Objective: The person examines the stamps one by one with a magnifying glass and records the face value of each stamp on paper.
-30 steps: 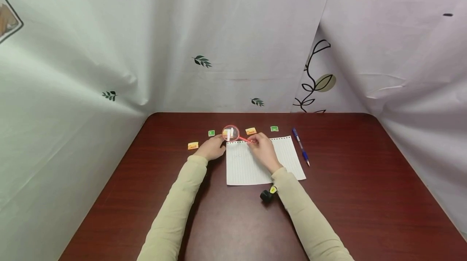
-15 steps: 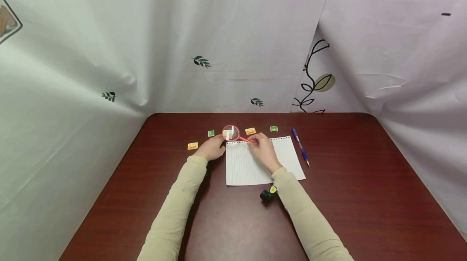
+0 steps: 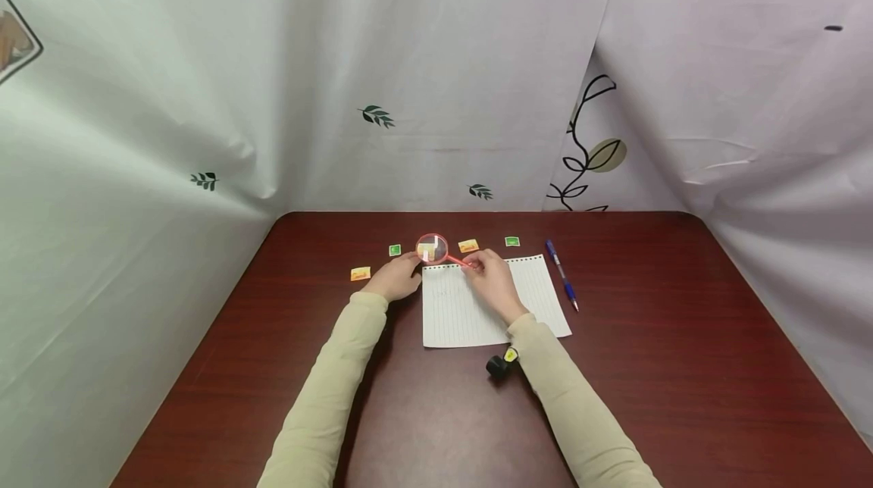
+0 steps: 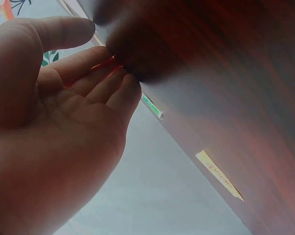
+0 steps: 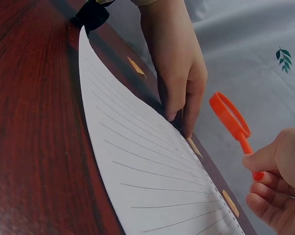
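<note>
My right hand [image 3: 494, 285] pinches the handle of a red-orange magnifying glass [image 5: 243, 142] between thumb and fingers. In the head view its round lens lies over a yellowish stamp-like slip, which shows through the glass. My left hand [image 3: 395, 276] rests with its fingertips at the table, by the top left corner of a lined sheet of paper [image 3: 464, 317]. Its fingers look lightly bent and relaxed in the left wrist view, and one fingertip is close to the slip under the lens. Faint marks, too small to read, are on the sheet.
Small slips lie along the back: a yellow one [image 3: 360, 273], a green one [image 3: 395, 250], an orange one [image 3: 468, 245] and another green one [image 3: 512, 242]. A blue pen [image 3: 562, 276] lies right of the sheet. The brown table [image 3: 682, 367] meets white curtains behind.
</note>
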A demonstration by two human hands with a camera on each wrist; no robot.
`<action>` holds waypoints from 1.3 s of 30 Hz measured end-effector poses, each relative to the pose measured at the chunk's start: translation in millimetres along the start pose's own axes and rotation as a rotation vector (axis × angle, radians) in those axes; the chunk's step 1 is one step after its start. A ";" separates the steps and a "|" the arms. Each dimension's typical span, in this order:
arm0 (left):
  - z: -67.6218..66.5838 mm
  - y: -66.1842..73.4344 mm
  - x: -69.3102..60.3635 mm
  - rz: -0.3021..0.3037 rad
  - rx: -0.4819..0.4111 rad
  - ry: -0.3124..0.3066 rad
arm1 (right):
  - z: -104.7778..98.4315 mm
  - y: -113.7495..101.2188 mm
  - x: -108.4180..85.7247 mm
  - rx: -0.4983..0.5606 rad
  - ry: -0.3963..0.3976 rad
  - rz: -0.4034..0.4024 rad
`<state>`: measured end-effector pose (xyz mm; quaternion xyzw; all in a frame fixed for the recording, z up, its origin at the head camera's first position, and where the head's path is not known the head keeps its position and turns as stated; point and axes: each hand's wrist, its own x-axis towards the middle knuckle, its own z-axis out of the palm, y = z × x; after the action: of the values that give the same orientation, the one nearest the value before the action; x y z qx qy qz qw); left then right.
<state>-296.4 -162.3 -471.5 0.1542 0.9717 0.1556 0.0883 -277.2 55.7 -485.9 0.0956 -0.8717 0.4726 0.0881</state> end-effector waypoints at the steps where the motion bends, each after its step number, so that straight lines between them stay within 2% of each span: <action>1: -0.2 -0.4 -0.4 0.002 -0.001 0.002 | 0.0 -0.5 0.4 0.001 0.006 -0.005; 7: -0.9 0.5 -2.6 0.009 -0.004 0.016 | -4.1 -6.6 0.9 0.014 0.025 -0.048; 12: 0.2 1.8 -0.6 0.002 -0.008 -0.001 | -18.3 -7.4 1.9 0.025 0.041 -0.044; 24: 1.5 1.6 -0.2 -0.022 0.012 -0.005 | -82.5 20.0 9.7 -0.061 0.164 -0.030; 39: 0.1 6.3 -4.1 -0.021 -0.010 0.007 | -148.6 60.6 -3.0 -0.167 0.267 0.015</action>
<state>-290.9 -157.8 -469.0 0.1429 0.9728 0.1598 0.0875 -280.1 213.2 -455.7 0.0180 -0.8893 0.4073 0.2072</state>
